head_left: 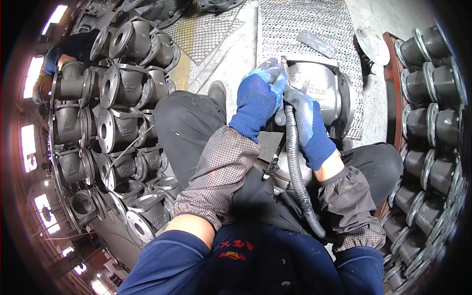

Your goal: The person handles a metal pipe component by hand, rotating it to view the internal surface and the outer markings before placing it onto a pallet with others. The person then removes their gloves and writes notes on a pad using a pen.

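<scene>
Blue-gloved left hand (260, 91) and right hand (305, 115) look closed round a slim tool (285, 67); hose (296, 172) runs bodyward from the grip, casting (320, 93) just right of it. Hose drag could pull the tool off line.

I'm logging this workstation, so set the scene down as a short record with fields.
Left hand: blue glove, at the near casting's left side; its exact grip is hidden
Right hand: blue glove, gripping the upper end of a ribbed hose
Near casting: grey, flanged, in front of the person
Beyond: patterned mat, grey oblong piece on it
Sides: stacked flanged castings left, more castings right
Co-worker: far left, behind the stack
</scene>
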`<state>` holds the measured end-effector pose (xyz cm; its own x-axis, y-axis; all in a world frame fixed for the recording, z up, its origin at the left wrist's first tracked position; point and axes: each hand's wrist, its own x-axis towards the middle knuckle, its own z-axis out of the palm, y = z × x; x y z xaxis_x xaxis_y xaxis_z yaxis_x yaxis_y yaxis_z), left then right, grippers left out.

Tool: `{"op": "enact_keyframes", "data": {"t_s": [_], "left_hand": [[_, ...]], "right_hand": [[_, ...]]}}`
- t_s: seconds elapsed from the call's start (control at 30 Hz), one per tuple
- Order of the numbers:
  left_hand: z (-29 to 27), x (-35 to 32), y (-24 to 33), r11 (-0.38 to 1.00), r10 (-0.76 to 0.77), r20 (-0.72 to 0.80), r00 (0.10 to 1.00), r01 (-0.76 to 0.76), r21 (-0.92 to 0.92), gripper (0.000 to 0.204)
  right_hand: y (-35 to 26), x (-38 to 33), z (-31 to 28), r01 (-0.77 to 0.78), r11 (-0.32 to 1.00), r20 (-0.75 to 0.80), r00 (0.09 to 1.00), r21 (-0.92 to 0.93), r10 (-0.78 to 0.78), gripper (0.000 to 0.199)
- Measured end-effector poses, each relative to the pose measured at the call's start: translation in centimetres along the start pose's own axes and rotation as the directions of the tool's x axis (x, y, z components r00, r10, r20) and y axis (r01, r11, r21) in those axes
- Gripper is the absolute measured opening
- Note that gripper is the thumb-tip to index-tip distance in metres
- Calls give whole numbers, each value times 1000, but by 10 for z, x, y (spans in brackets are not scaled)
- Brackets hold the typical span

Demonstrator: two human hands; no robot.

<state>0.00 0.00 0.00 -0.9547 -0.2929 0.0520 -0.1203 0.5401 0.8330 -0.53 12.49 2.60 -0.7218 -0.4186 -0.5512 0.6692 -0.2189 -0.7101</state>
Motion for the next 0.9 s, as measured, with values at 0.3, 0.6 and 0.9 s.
{"op": "enact_keyframes", "data": {"t_s": [0.3,0.6,0.9], "left_hand": [[-6,-1,5,999,-45,32,998,45,1,27],[-1,-1,4,999,-38,37,999,37,23,28],[1,-3,6,999,18,-15,1000,-18,32,27]], "right_hand": [[1,-2,3,-1,995,12,1000,-98,2,16],[-1,-2,5,26,998,-35,999,-61,-28,15],[-2,-2,3,-48,999,-63,997,-26,46,20]]}}
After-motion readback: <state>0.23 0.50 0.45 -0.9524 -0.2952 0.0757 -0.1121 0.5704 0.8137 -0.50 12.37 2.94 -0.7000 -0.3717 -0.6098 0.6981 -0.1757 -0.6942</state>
